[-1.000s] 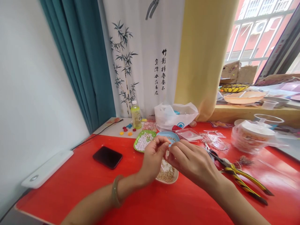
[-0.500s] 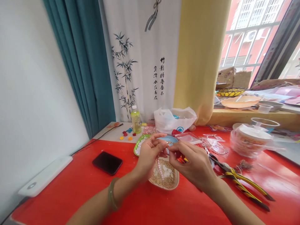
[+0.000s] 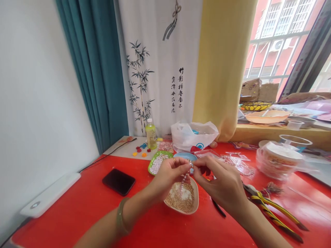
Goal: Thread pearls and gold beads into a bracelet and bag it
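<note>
My left hand [image 3: 170,175] is closed in a pinch on a string of pale beads [image 3: 184,182]. The string hangs below the fingers, over a cream bowl [image 3: 197,201] of small gold beads with a whitish patch in the middle. Facing it, my right hand [image 3: 221,179] has thumb and forefinger pinched together close to the left fingertips. Whatever lies between those right fingers is too small to make out. Behind the hands are a green dish [image 3: 150,167] of pearly white beads and a blue dish [image 3: 184,156], partly covered by the fingers.
Yellow-black pliers [image 3: 274,210] lie by my right forearm. A black phone [image 3: 119,181] rests on the red table [image 3: 85,206] at left. Farther back stand a yellow-green bottle [image 3: 151,134], a white plastic bag [image 3: 193,136] and a wrapped tub [image 3: 279,160].
Both hands have shifted slightly right and down in the picture, still fingertip to fingertip. The hanging bead string has swung a little. The whole view has moved slightly.
</note>
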